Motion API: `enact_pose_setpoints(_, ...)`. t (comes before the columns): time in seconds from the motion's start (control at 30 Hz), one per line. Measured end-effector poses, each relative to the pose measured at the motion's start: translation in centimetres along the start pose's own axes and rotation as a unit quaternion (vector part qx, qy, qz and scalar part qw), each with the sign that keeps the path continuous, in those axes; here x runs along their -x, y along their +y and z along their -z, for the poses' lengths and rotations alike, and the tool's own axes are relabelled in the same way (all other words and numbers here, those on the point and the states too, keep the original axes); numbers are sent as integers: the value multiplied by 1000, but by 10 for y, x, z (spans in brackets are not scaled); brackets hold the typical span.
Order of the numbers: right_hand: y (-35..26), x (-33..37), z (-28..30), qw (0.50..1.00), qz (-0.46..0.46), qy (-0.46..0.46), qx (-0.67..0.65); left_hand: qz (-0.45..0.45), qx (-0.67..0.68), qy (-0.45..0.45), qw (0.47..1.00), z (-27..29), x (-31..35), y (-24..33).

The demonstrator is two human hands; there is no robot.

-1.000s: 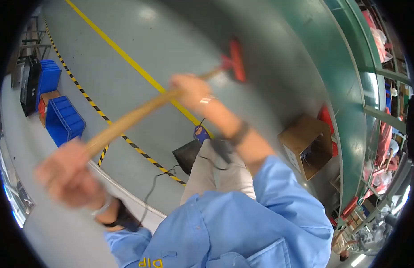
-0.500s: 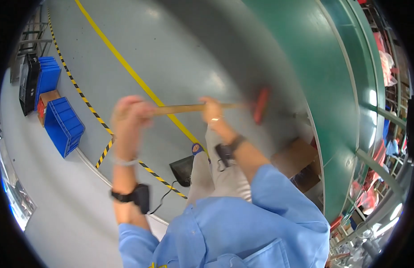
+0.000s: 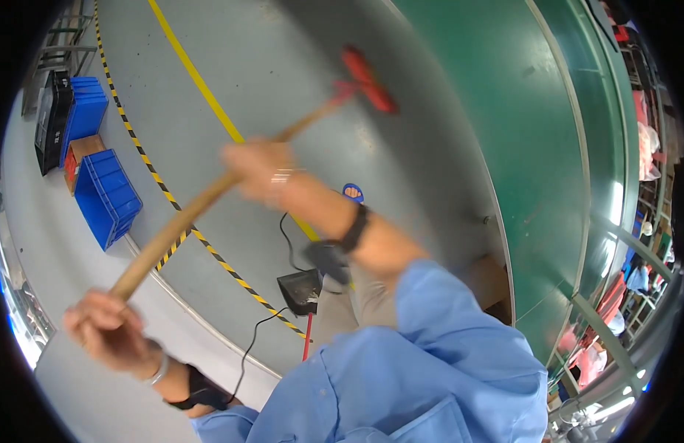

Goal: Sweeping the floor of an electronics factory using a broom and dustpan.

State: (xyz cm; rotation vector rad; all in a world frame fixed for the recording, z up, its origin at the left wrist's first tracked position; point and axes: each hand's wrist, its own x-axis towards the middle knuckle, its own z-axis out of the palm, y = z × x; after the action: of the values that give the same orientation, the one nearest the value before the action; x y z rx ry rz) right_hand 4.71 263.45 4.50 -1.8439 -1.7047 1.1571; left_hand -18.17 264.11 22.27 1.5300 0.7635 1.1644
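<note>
A broom (image 3: 181, 225) with a long wooden handle and a red head lies slantwise across my view. Around the top end of its handle, at the lower left, my left hand (image 3: 104, 328) is closed. Farther down the handle my right hand (image 3: 260, 168) grips it, a little blurred. The red broom head (image 3: 368, 80) is over the grey floor at the far side, smeared by motion; whether it touches the floor I cannot tell. A black dustpan (image 3: 299, 289) with a red stick stands on the floor near my legs.
Blue crates (image 3: 109, 196), a cardboard box (image 3: 83, 149) and a black bin (image 3: 52, 122) stand at the left. Yellow and striped tape lines cross the floor. A green table (image 3: 534, 184) runs along the right, with a cardboard box (image 3: 489, 280) beneath it. Cables hang from my wrist devices.
The broom has swung from nearly level to slanting. Its head moved away and to the left, my left hand came down and left, and my right hand shifted left. More of the dustpan shows.
</note>
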Motion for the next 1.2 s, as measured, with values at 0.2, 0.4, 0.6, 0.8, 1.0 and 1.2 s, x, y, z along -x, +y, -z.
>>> enact_pose_setpoints(0.2, 289, 138, -10, 908, -287, 272, 142, 433, 168, -158, 871, -225, 44, -178)
enact_pose_setpoints(0.4, 438, 199, -20, 871, -385, 235, 192, 397, 312, -206, 839, -304, 77, -260)
enact_pose_setpoints(0.6, 272, 18, -115, 969, -83, 210, 104, 409, 122, 51, 903, -86, 41, -247)
enact_pose_setpoints(0.8, 13, -102, -186, 998, -23, 54, 16, 254, 130, 195, 939, 157, 61, -117)
enact_pose_setpoints(1.0, -96, -138, -171, 995, 99, -22, 9, 70, -15, 161, 984, 189, 42, -46)
enact_pose_setpoints(1.2, 0, -86, -117, 985, -47, 165, 17, 166, 8, 2, 986, 119, -28, -96)
